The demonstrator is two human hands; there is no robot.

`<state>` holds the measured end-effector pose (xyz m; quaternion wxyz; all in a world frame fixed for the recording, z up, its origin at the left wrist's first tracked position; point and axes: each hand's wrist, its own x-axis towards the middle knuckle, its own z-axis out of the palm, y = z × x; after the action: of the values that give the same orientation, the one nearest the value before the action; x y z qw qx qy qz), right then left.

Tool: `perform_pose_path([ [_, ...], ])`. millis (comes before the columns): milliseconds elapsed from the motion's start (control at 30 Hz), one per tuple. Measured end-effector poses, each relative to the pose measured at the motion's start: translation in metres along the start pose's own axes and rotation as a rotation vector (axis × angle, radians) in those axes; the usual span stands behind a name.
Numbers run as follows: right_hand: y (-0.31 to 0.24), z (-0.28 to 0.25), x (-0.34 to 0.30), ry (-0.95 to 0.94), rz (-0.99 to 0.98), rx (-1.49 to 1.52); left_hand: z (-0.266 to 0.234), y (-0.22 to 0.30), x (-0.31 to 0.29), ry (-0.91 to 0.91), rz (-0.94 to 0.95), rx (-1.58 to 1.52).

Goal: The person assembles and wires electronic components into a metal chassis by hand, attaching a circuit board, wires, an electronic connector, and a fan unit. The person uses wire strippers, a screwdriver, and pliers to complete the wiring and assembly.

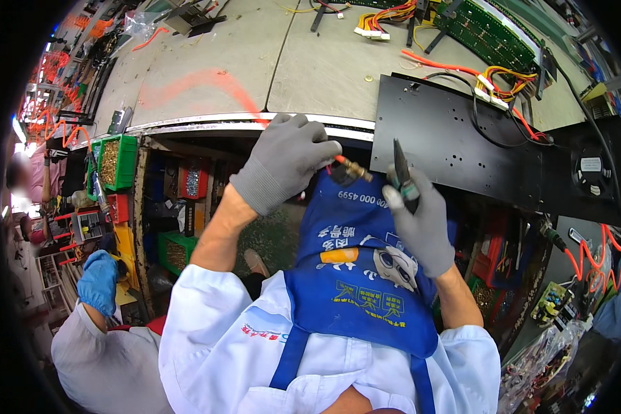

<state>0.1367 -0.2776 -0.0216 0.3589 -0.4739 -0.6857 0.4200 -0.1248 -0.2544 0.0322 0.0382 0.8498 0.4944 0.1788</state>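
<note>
The left hand (286,162), in a grey knitted glove, was held just in front of the worktable (324,79), its fingers curled inward and its thumb laid toward them, with little gap between. They had hold of an orange hose near its end, from which a brass fitting (356,169) stuck out. The fitting was a narrow, stepped piece with a yellow metallic shine, tilted down toward the right hand (422,228) and well clear of the tabletop, in front of the blue apron (362,303). A short bit of bright orange showed where it met the glove. Beyond the hand, an orange streak, smeared by motion, crossed the pale tabletop in a wavy line.

The right hand, gloved in the same grey, had its fingers and thumb bent closed around the handle of a hand tool (399,162). The grip was green and dark, and the dark, tapering head pointed up toward the table edge; it looked like a pair of pliers, though at this size that was hard to confirm. The tool and the fitting stood near each other but apart.

Just past the tool lay a black metal panel (428,131), flat, pierced with small holes and overhanging the table edge. A black cable (477,121) looped over it, and bundled wires (509,81) with white connectors sat by its far edge.
</note>
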Motion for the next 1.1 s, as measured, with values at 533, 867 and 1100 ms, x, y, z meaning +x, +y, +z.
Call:
perform_pose_path([
  [533, 0.009, 0.039, 0.016, -0.015, 0.360, 0.869, 0.067, 0.043, -0.026, 0.138, -0.683, -1.167],
  [867, 0.015, 0.050, 0.000, -0.210, 0.393, 0.326, 0.088, 0.038, -0.034, 0.229, -0.755, -1.256],
  [1100, 0.033, 0.048, -0.030, -0.368, 0.408, 0.184, 0.095, 0.026, -0.056, 0.261, -0.857, -1.537],
])
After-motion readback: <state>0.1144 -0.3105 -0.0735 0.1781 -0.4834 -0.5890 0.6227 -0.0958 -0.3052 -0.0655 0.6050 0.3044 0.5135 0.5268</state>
